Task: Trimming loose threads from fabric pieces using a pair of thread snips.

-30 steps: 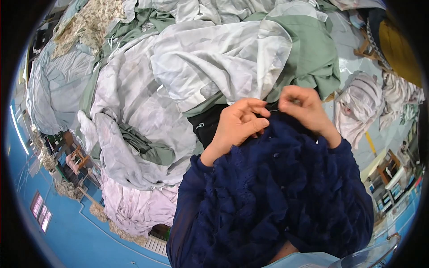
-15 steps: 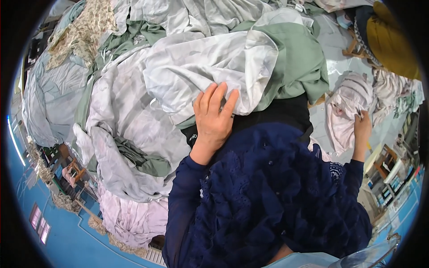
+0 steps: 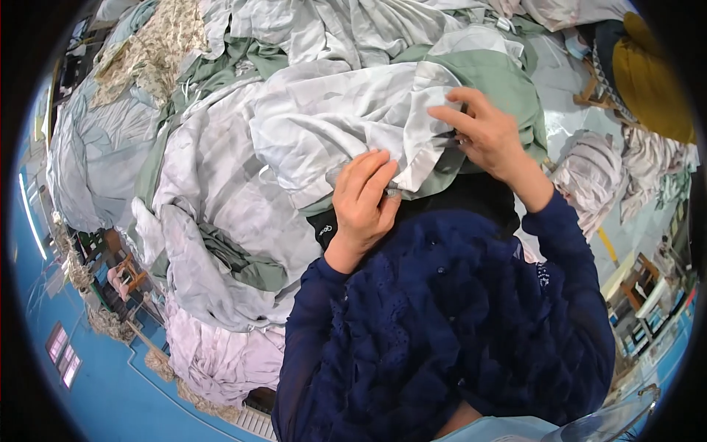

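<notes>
White cloth [image 3: 309, 121] lies over green cloth [image 3: 521, 85] in the upper centre. At the centre, the left hand [image 3: 364, 200] rests loosely bent fingers on its lower edge; the right hand [image 3: 490, 136], half curled, is at its right edge. I cannot tell whether either grips.

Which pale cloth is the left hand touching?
The crumpled white cloth mid-frame, under the left hand; the crumpled pale-pink cloth lower left and speckled cream cloth upper left lie away from it.
</notes>
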Motion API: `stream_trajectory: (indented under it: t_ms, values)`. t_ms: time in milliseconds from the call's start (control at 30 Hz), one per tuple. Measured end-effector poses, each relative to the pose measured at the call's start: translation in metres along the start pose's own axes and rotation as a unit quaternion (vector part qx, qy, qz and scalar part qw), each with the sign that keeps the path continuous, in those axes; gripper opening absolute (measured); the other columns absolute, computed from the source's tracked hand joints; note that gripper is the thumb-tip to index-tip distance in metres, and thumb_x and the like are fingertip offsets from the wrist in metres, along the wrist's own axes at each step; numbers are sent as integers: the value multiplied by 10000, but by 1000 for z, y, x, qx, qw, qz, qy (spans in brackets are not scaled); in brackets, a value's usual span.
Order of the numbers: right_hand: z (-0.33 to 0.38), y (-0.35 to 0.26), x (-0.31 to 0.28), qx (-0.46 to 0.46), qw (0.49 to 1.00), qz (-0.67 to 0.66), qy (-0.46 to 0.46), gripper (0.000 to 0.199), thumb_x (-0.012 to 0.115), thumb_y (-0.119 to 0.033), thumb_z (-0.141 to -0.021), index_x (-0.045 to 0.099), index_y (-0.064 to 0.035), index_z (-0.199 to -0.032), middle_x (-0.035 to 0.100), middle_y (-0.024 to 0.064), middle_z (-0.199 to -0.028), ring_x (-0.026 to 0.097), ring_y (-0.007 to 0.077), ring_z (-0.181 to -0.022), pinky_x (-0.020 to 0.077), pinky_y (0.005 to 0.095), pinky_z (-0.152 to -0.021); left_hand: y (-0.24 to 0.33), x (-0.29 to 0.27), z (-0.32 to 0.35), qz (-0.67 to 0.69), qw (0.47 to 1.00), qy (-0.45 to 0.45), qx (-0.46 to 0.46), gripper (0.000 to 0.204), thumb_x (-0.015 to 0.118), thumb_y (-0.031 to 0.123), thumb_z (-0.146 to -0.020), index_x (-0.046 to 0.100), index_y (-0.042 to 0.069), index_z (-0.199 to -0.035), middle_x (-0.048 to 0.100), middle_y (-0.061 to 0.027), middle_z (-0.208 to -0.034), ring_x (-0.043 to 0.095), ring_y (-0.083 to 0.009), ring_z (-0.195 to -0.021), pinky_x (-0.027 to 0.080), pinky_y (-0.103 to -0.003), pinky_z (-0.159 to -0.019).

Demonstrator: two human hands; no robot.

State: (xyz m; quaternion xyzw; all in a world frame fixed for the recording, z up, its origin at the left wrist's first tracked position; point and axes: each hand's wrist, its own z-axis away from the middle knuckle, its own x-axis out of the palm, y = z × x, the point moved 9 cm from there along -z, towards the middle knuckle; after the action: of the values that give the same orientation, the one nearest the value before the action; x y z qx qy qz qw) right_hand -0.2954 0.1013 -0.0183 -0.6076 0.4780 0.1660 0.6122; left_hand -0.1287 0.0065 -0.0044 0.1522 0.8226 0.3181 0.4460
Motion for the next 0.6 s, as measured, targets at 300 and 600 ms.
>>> stream_trajectory:
  t_ms: [300, 600]
  values:
    - [1, 53, -25, 80, 935, -338, 67, 196, 507, 91, -758, 616, 10, -899, 658, 66, -955, 606, 126, -818, 457, 222, -669, -30, -1, -3, 66, 987, 33, -142, 366, 605, -50, -673, 658, 5, -1031, 652, -131, -863, 591, -302, -753, 448, -387, -674]
    - [14, 85, -44, 261, 862, -431, 50, 97, 659, -129, -879, 617, -48, -846, 513, -77, -705, 419, 9, -622, 307, 182, -566, -46, -2, -36, 120, 976, 23, -180, 329, 617, -5, -719, 670, 47, -1039, 636, -103, -756, 581, -245, -585, 459, -321, -546]
